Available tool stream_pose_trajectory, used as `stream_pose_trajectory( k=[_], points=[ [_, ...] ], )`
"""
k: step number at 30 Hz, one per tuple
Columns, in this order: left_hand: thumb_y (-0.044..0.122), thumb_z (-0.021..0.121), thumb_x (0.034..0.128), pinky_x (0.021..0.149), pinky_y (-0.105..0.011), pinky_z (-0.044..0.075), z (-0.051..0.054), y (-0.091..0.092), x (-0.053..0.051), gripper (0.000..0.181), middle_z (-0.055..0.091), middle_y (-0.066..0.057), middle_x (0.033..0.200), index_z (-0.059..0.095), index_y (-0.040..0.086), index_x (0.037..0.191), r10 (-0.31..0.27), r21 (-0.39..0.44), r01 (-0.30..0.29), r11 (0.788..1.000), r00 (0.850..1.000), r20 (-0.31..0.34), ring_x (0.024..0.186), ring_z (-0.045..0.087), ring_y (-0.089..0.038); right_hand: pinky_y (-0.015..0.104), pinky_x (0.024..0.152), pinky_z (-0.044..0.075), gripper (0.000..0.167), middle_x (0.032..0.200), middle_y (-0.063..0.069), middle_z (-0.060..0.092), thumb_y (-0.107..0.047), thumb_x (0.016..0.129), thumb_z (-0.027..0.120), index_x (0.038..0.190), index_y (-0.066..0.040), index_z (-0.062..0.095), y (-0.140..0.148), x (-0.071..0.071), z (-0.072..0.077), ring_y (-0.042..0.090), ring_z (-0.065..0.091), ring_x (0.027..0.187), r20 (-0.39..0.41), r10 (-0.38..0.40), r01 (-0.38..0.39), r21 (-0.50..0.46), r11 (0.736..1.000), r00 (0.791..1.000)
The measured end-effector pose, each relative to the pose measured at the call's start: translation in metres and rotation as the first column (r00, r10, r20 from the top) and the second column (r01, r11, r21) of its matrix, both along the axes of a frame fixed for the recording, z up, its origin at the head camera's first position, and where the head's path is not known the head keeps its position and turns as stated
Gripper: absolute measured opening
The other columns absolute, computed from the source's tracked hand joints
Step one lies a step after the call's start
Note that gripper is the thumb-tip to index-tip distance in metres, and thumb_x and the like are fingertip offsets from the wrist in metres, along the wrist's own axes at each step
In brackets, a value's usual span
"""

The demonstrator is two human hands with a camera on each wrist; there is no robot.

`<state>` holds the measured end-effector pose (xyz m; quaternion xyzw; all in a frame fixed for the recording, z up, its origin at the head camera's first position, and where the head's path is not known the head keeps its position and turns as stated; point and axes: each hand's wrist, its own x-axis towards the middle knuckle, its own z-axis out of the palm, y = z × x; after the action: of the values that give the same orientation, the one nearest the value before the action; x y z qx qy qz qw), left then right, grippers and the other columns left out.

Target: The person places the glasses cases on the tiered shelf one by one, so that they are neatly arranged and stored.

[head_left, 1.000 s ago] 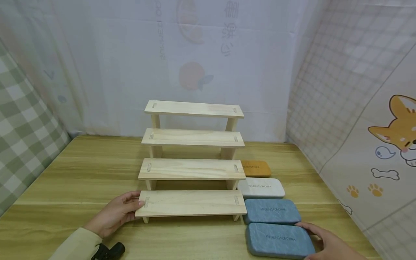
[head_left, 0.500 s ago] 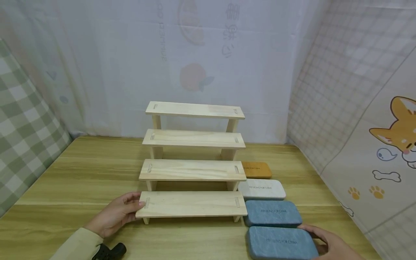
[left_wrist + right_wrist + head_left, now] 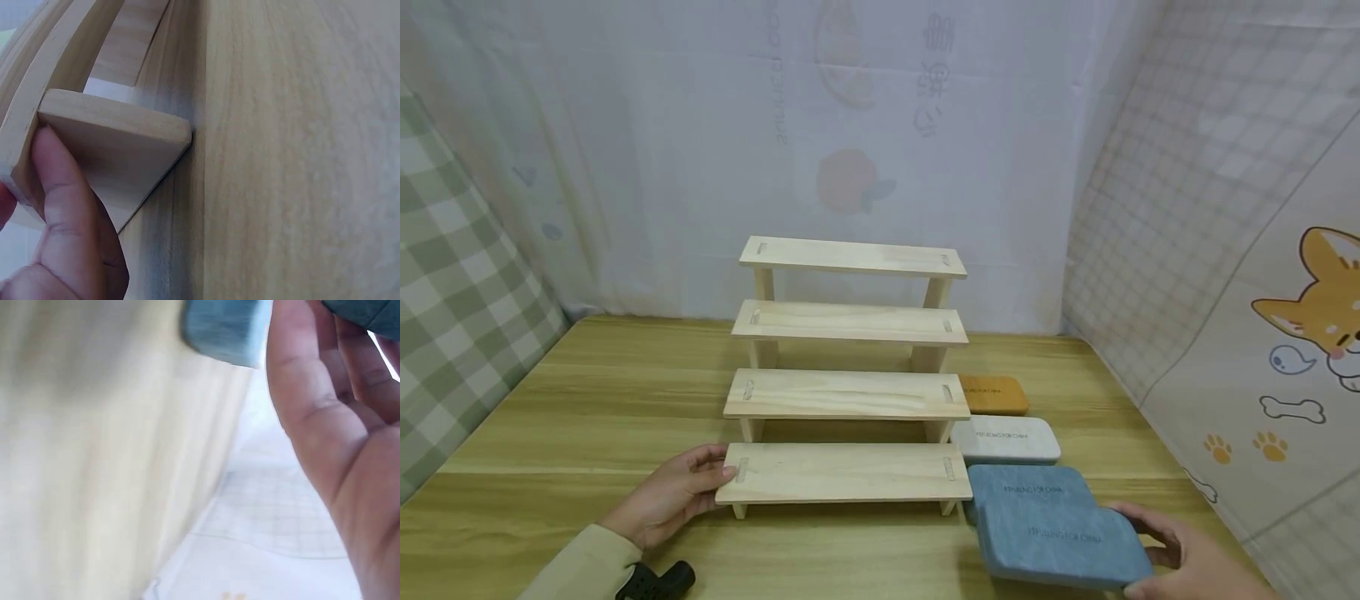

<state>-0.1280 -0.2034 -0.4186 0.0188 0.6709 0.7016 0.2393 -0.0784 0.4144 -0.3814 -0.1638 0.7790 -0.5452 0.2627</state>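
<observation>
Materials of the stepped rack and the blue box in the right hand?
Stepped rack: bare-looking pale wood; grain and slotted joints show. Held blue box: possibly leatherette, fairly matte; the mottled, veined surface suggests it, but coated card or plastic is possible.

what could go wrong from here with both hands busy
The nearer blue case, held at its right end by the right hand, could tip or slip. It might also bump the farther blue case, which it overlaps in the head view. The left hand, gripping the lowest shelf, could shift the stand.
</observation>
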Motion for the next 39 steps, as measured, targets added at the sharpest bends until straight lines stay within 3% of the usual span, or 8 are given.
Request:
stream_pose_trajectory(
  k=[3,5,8,15,21,23,29,39],
  points=[
    [0.018,0.057,0.0984,0.083,-0.031,0.052,0.000,0.000,0.000,0.078,0.049,-0.015,0.123,0.005,-0.018,0.145,-0.003,0.009,0.003,1.000,1.000,0.001,0.098,0.059,-0.014,0.021,0.079,0.052,0.077,0.126,-0.033,0.047,0.009,0.085,0.065,0.131,-0.050,0.047,-0.008,-0.003,0.011,-0.005,0.055,0.105,-0.165,-0.033,0.041,0.047,0.998,0.986],
    [0.018,0.058,0.0982,0.083,-0.031,0.052,0.000,0.001,0.000,0.078,0.050,-0.014,0.122,0.006,-0.018,0.144,-0.001,0.016,0.001,1.000,1.000,0.001,0.098,0.059,-0.014,0.021,0.078,0.053,0.081,0.128,-0.030,0.049,0.014,0.080,0.067,0.132,-0.045,0.047,-0.015,-0.006,0.017,-0.004,0.055,0.105,-0.311,-0.039,0.066,0.075,0.995,0.950],
    [0.017,0.058,0.0979,0.083,-0.032,0.053,0.000,0.001,0.000,0.078,0.051,-0.012,0.121,0.007,-0.018,0.144,0.005,0.027,-0.005,1.000,1.000,0.001,0.098,0.059,-0.014,0.021,0.076,0.054,0.082,0.129,-0.030,0.048,0.015,0.079,0.068,0.132,-0.043,0.046,-0.023,-0.013,0.028,-0.004,0.056,0.104,-0.380,-0.051,0.090,0.085,0.992,0.923],
    [0.014,0.058,0.0977,0.084,-0.033,0.053,-0.002,0.001,-0.001,0.076,0.051,-0.012,0.120,0.007,-0.018,0.144,0.005,0.054,-0.005,0.999,1.000,0.002,0.099,0.059,-0.014,0.026,0.070,0.055,0.081,0.128,-0.031,0.048,0.013,0.079,0.068,0.133,-0.043,0.046,-0.041,-0.036,0.051,-0.002,0.058,0.103,-0.393,-0.050,0.093,0.090,0.992,0.918],
    [0.014,0.057,0.0983,0.085,-0.033,0.053,-0.003,0.001,-0.002,0.075,0.051,-0.012,0.120,0.006,-0.017,0.144,0.000,0.067,0.000,0.998,1.000,0.006,0.100,0.060,-0.015,0.021,0.077,0.052,0.071,0.129,-0.031,0.045,0.003,0.079,0.075,0.142,-0.002,0.043,-0.062,-0.054,0.074,-0.009,0.052,0.108,-0.486,-0.051,0.165,0.195,0.967,0.872],
    [0.014,0.056,0.0985,0.085,-0.033,0.053,-0.003,0.000,-0.002,0.074,0.051,-0.012,0.120,0.006,-0.017,0.144,-0.002,0.066,0.002,0.998,1.000,0.007,0.100,0.060,-0.015,0.018,0.080,0.050,0.074,0.135,-0.019,0.046,-0.001,0.079,0.077,0.142,0.008,0.038,-0.070,-0.059,0.082,-0.013,0.049,0.108,-0.506,-0.050,0.195,0.237,0.952,0.861],
    [0.015,0.056,0.0988,0.085,-0.033,0.052,-0.003,-0.001,-0.003,0.075,0.050,-0.012,0.121,0.005,-0.016,0.145,-0.006,0.076,0.005,0.997,1.000,0.011,0.100,0.059,-0.015,0.022,0.078,0.053,0.079,0.144,0.028,0.037,-0.010,0.081,0.077,0.145,0.006,0.034,-0.090,-0.078,0.104,-0.012,0.050,0.105,-0.481,-0.051,0.203,0.270,0.941,0.875],
    [0.016,0.057,0.0982,0.085,-0.034,0.052,-0.004,0.000,-0.003,0.075,0.050,-0.012,0.120,0.007,-0.016,0.144,-0.015,0.090,0.013,0.996,1.000,0.011,0.100,0.060,-0.016,0.028,0.075,0.055,0.077,0.133,0.017,0.050,-0.014,0.082,0.078,0.146,-0.003,0.038,-0.125,-0.119,0.136,0.021,0.059,0.109,-0.500,-0.076,0.228,0.251,0.941,0.863]
  ],
)
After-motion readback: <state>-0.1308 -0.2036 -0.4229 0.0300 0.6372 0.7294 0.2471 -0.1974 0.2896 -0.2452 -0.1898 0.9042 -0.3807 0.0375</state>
